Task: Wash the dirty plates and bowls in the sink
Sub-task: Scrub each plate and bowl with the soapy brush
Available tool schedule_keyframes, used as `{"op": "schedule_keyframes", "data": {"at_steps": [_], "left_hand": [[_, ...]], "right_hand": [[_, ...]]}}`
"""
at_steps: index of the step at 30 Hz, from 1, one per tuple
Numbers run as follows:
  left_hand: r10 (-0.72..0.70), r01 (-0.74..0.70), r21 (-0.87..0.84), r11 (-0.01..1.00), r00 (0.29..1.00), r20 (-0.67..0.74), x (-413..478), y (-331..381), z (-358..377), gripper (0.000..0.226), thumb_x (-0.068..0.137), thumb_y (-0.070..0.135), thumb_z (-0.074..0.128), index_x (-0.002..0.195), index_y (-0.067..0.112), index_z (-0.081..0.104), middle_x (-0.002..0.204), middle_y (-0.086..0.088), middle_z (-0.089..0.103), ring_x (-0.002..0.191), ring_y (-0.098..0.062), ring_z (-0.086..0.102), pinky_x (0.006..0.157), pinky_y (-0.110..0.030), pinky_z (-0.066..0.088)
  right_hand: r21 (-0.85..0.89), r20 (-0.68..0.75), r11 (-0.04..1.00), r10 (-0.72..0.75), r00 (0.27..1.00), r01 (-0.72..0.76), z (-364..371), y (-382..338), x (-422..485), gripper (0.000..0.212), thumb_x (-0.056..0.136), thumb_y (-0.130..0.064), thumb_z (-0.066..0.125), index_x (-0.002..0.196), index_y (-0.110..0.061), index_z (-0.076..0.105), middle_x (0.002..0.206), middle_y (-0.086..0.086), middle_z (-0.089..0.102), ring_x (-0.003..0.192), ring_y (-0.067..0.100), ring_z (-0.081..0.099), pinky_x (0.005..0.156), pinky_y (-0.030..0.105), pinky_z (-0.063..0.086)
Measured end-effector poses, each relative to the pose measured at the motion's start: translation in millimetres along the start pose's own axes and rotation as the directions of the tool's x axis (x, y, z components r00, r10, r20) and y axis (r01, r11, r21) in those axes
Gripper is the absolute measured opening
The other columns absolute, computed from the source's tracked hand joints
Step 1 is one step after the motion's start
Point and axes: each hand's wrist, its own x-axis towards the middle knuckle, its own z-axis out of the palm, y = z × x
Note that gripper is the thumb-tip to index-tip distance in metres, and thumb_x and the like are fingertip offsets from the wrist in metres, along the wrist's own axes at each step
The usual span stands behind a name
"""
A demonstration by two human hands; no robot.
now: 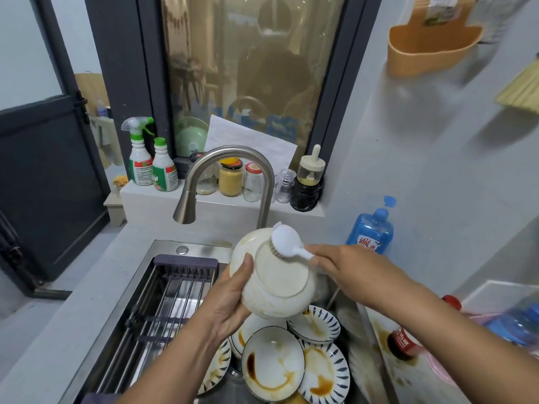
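My left hand (230, 298) grips a white bowl (274, 275) above the sink, its underside turned toward me. My right hand (344, 266) holds a white dish brush (287, 242) by its handle, and the bristles press on the bowl's upper rim. Below, several dirty plates (272, 363) with blue striped rims and brown sauce stains lie piled in the steel sink (376, 354).
A curved steel faucet (224, 182) arches over the sink's back edge. A drying rack (163, 304) fills the sink's left half. Blue soap bottle (372, 231) stands at the right, a dark sauce bottle (404, 344) lies on the counter. Jars and spray bottles (151, 161) line the sill.
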Motion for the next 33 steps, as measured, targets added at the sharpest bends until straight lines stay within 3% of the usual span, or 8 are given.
{"op": "schedule_keyframes", "data": {"at_steps": [8, 12, 16, 19, 22, 26, 30, 33], "left_hand": [[0.144, -0.163, 0.516, 0.841, 0.987, 0.076, -8, 19, 9, 0.046, 0.082, 0.022, 0.081, 0.125, 0.016, 0.067, 0.121, -0.013, 0.073, 0.109, -0.029, 0.071, 0.088, -0.039, 0.06], [0.123, -0.395, 0.83, 0.395, 0.918, 0.378, -16, 12, 19, 0.03, 0.088, 0.021, 0.079, 0.116, 0.028, 0.074, 0.102, 0.009, 0.074, 0.092, -0.008, 0.069, 0.08, -0.024, 0.054], [0.074, -0.659, 0.679, -0.323, 0.698, 0.712, -5, -7, -3, 0.035, 0.096, 0.04, 0.067, 0.13, 0.037, 0.065, 0.132, 0.024, 0.064, 0.128, -0.002, 0.056, 0.11, -0.045, 0.041], [0.04, -0.6, 0.645, -0.474, 0.717, 0.696, 2, -19, -28, 0.044, 0.091, 0.053, 0.066, 0.134, 0.048, 0.059, 0.15, 0.022, 0.05, 0.15, -0.006, 0.03, 0.126, -0.054, 0.01], [0.176, -0.414, 0.874, -0.253, 0.869, 0.463, -9, -34, -37, 0.076, 0.073, 0.076, 0.069, 0.142, 0.057, 0.046, 0.163, 0.026, 0.02, 0.152, 0.002, 0.005, 0.125, -0.035, -0.001], [0.432, 0.007, 0.952, 0.306, 0.89, -0.146, -16, -65, -52, 0.078, 0.067, 0.071, 0.078, 0.135, 0.042, 0.055, 0.128, 0.021, 0.049, 0.126, -0.004, 0.046, 0.105, -0.026, 0.04], [0.028, 0.236, 0.436, 0.868, 0.855, -0.517, -4, -88, -50, 0.041, 0.086, 0.036, 0.079, 0.114, 0.008, 0.071, 0.085, -0.006, 0.071, 0.071, -0.016, 0.067, 0.073, -0.031, 0.061], [-0.071, 0.26, 0.29, 0.921, 0.845, -0.529, 4, -101, -45, 0.015, 0.096, 0.014, 0.069, 0.104, 0.001, 0.069, 0.085, -0.009, 0.077, 0.069, -0.017, 0.071, 0.069, -0.027, 0.063]], "right_hand": [[0.72, 0.003, 0.645, 0.366, 0.931, -0.256, 10, 13, 16, 0.048, 0.096, -0.066, 0.048, 0.111, -0.024, 0.065, 0.069, 0.002, 0.073, 0.04, 0.012, 0.047, 0.044, 0.024, 0.04], [0.828, 0.216, 0.401, 0.417, 0.883, -0.392, 23, 15, 26, 0.062, 0.087, -0.071, 0.059, 0.104, -0.012, 0.066, 0.08, 0.015, 0.077, 0.038, 0.013, 0.039, 0.041, 0.02, 0.036], [0.835, 0.355, 0.284, 0.378, 0.855, -0.472, 59, 31, 33, 0.027, 0.089, -0.03, 0.073, 0.092, -0.005, 0.065, 0.059, 0.011, 0.055, 0.036, 0.009, 0.034, 0.033, 0.017, 0.03], [0.852, 0.413, 0.154, 0.392, 0.822, -0.501, 86, 35, 35, 0.006, 0.091, -0.006, 0.066, 0.092, -0.002, 0.061, 0.053, 0.007, 0.047, 0.032, 0.007, 0.034, 0.03, 0.015, 0.028], [0.865, 0.401, 0.112, 0.435, 0.807, -0.49, 116, 39, 36, 0.007, 0.092, -0.002, 0.064, 0.097, 0.003, 0.061, 0.052, 0.009, 0.051, 0.032, 0.009, 0.041, 0.03, 0.016, 0.03], [0.888, 0.377, 0.045, 0.498, 0.781, -0.457, 153, 50, 37, 0.009, 0.093, -0.005, 0.066, 0.101, 0.0, 0.063, 0.053, 0.005, 0.057, 0.044, 0.011, 0.048, 0.035, 0.019, 0.036], [0.908, 0.37, -0.008, 0.483, 0.794, -0.419, 179, 54, 40, 0.006, 0.096, -0.006, 0.065, 0.101, -0.006, 0.065, 0.057, 0.002, 0.058, 0.047, 0.011, 0.047, 0.039, 0.02, 0.037], [0.898, 0.387, 0.004, 0.467, 0.795, -0.44, 201, 58, 46, 0.01, 0.096, -0.006, 0.065, 0.105, -0.004, 0.065, 0.061, 0.007, 0.056, 0.049, 0.011, 0.046, 0.04, 0.021, 0.037]]}}
